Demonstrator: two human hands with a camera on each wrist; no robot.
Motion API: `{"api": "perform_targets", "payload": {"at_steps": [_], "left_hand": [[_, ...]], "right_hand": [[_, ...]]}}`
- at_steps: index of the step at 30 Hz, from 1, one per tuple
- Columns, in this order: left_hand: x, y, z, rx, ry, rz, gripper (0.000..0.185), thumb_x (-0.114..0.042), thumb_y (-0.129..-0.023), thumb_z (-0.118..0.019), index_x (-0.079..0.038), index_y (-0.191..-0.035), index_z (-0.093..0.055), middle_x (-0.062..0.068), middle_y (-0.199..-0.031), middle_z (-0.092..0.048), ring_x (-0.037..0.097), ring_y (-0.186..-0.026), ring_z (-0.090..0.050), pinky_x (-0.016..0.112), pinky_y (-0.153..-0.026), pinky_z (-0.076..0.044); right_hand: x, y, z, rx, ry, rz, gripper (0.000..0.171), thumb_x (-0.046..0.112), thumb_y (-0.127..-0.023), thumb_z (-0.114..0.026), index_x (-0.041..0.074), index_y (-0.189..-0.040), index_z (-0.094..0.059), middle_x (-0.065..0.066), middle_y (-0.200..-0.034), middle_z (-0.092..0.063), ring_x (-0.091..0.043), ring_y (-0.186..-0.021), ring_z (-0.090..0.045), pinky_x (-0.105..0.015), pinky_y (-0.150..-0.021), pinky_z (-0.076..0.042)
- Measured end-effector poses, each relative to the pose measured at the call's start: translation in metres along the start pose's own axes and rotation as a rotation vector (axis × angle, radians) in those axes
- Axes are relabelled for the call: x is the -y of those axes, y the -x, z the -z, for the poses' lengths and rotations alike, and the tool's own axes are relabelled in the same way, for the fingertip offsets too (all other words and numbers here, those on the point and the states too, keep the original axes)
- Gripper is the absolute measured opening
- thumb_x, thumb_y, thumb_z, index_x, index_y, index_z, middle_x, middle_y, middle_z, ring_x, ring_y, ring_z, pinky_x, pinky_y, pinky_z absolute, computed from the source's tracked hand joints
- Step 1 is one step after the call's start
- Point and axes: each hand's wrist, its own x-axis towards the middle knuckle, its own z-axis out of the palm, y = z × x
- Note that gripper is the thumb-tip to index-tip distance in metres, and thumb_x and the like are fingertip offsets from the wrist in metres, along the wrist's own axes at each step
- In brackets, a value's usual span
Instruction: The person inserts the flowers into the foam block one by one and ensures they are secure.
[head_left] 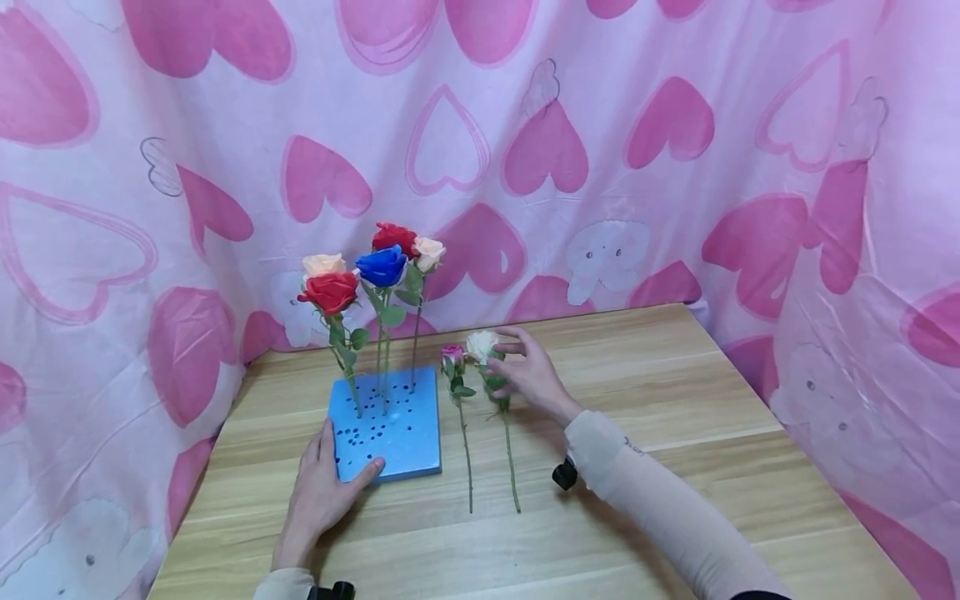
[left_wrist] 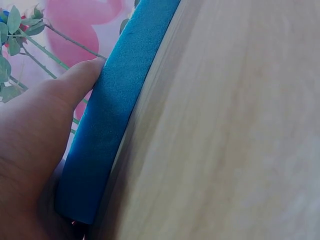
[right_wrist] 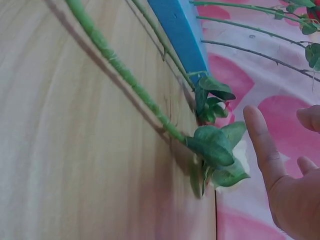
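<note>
A wooden table is set before a pink heart-printed curtain, with a foam block and artificial roses on it.

At the left, the left hand is laid on the table against the near left corner of the blue foam block, fingers straight along its left edge and the thumb pressed to its front edge, nothing being clasped. Five roses are stood upright in the block: a peach one, a red rose, a blue rose, another red and a cream one. Just right of the block, a small pink rose and a white rose are laid flat, stems toward the person. The white rose's head is touched by the right hand, whose fingers are spread and loosely extended, not closed around it.
</note>
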Motion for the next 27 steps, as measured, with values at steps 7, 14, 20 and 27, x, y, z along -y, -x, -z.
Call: {"api": "perform_targets", "payload": {"at_steps": [7,14,20,27], "left_hand": [[-0.001,0.001,0.001,0.002,0.001,0.004,0.138,-0.085,-0.094,-0.066,-0.004,-0.177,0.008,0.035,-0.181,-0.006,0.055,-0.166,-0.014,0.072,-0.133,-0.021],[-0.001,0.001,0.001,-0.005,0.002,-0.006,0.136,-0.082,-0.095,-0.068,-0.001,-0.177,0.006,0.037,-0.18,-0.009,0.056,-0.165,-0.017,0.072,-0.133,-0.022],[0.0,0.001,0.001,-0.005,-0.001,-0.011,0.136,-0.081,-0.096,-0.068,-0.001,-0.177,0.006,0.037,-0.18,-0.007,0.057,-0.166,-0.013,0.072,-0.133,-0.02],[0.0,0.0,0.0,0.006,0.001,-0.001,0.137,-0.083,-0.095,-0.067,-0.003,-0.177,0.009,0.037,-0.181,-0.005,0.058,-0.166,-0.012,0.073,-0.133,-0.019]], "right_hand": [[-0.005,0.005,0.007,-0.027,0.022,-0.017,0.076,0.002,-0.101,-0.079,0.014,-0.168,-0.044,-0.029,-0.157,-0.055,-0.05,-0.114,-0.075,-0.059,-0.078,-0.07],[-0.013,0.013,0.016,-0.056,0.027,-0.075,0.075,0.004,-0.102,-0.078,0.011,-0.168,-0.042,-0.029,-0.155,-0.056,-0.046,-0.111,-0.077,-0.054,-0.076,-0.07],[-0.019,0.02,0.021,-0.055,0.045,-0.105,0.071,0.003,-0.104,-0.077,0.012,-0.166,-0.043,-0.032,-0.153,-0.057,-0.049,-0.11,-0.076,-0.061,-0.079,-0.069],[-0.027,0.026,0.025,-0.061,0.092,-0.122,0.07,-0.002,-0.104,-0.075,0.007,-0.165,-0.042,-0.033,-0.143,-0.061,-0.05,-0.105,-0.076,-0.05,-0.067,-0.07]]}}
